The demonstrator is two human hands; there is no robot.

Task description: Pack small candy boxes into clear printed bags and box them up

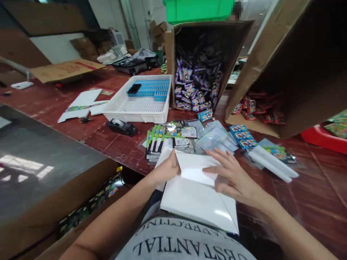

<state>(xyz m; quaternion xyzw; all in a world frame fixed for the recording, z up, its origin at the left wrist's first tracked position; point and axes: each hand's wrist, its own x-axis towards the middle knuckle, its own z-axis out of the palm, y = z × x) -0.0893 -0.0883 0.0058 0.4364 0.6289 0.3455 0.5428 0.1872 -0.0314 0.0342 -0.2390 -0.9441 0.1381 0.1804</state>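
A white glossy cardboard sheet (197, 200) lies at the near table edge against my body, partly folded. My left hand (169, 168) is closed on its upper left edge, pinching a flap. My right hand (230, 173) rests on the folded-up panel with fingers stretched out flat. Just beyond lies a fanned row of green-and-black printed packs (165, 137), clear plastic sleeves (214, 139) and small blue packets (241, 135).
A white perforated tray (141, 106) with blue boxes, a tape dispenser (121, 126), a tipped carton of purple packets (197, 83), a second carton with red packets (252, 106), white folded strips (273, 162), a red bin (325, 139). A cardboard box (40, 169) stands at left.
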